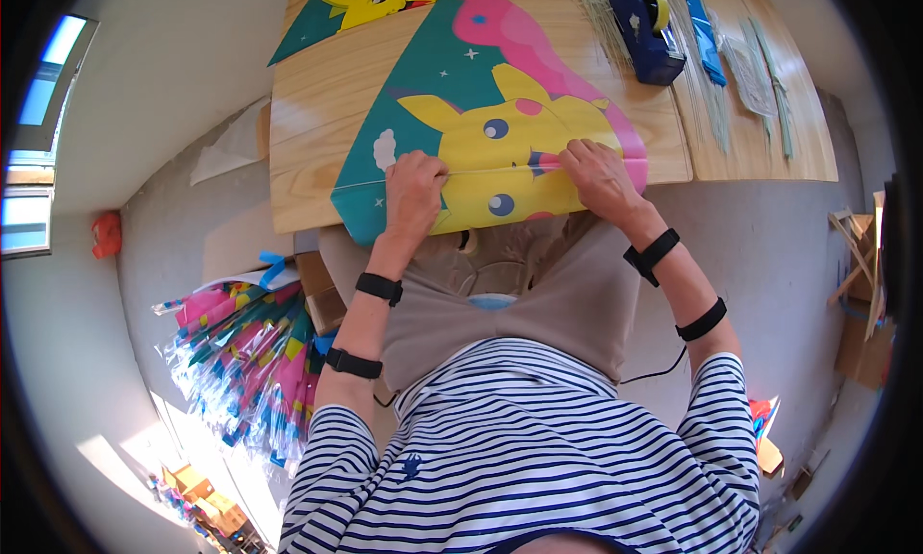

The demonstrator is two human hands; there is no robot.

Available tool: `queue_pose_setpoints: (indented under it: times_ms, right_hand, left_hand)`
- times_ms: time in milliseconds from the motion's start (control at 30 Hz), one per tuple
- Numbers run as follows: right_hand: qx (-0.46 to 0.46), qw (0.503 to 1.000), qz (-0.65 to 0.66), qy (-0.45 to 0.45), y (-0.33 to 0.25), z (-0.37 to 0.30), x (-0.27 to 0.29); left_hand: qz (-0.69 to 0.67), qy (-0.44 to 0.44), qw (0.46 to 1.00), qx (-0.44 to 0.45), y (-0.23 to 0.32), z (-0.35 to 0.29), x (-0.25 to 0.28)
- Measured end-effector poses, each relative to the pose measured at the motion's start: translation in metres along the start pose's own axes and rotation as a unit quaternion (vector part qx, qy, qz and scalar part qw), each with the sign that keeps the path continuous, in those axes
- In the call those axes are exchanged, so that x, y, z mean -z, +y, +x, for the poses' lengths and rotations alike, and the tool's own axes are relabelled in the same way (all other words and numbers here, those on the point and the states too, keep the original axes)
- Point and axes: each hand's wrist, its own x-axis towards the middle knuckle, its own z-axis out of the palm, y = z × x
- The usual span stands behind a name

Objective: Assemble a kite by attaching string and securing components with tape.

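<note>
A colourful kite sheet (481,112), teal and pink with a yellow cartoon face, lies flat on the wooden table (308,122), its near edge hanging over the table's front. A thin stick (481,169) runs across the sheet between my hands. My left hand (415,184) presses down on the sheet near its left corner, fingers together on the stick. My right hand (598,172) presses on the yellow and pink part at the right, fingertips on the stick.
A blue tape dispenser (646,25) stands at the table's far side, with thin sticks (716,102) and strips beside it. A second kite sheet (361,1) lies at the far left. A bundle of wrapped kites (245,357) lies on the floor to my left.
</note>
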Motion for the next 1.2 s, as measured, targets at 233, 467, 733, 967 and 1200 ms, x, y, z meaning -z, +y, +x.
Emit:
queue_pose_setpoints:
  times_ms: [233, 467, 733, 967, 1200]
  right_hand:
    - [-0.093, 0.992, -0.069, 0.056, -0.019, -0.001, -0.011]
    - [-0.150, 0.976, -0.076, 0.138, -0.051, -0.003, -0.022]
    - [-0.142, 0.975, -0.087, 0.145, -0.080, 0.002, -0.032]
    - [-0.151, 0.976, -0.076, 0.139, -0.088, 0.001, -0.038]
    - [-0.143, 0.978, -0.067, 0.138, -0.089, 0.002, -0.035]
  left_hand:
    - [0.011, -0.010, 1.000, 0.012, -0.006, -0.002, -0.004]
    - [0.013, -0.011, 1.000, 0.016, 0.001, 0.003, -0.003]
    - [0.027, -0.002, 0.999, 0.019, 0.003, 0.002, -0.004]
    - [0.034, 0.001, 0.999, 0.020, 0.005, 0.002, -0.004]
    - [0.043, 0.007, 0.999, 0.015, 0.004, 0.002, -0.004]
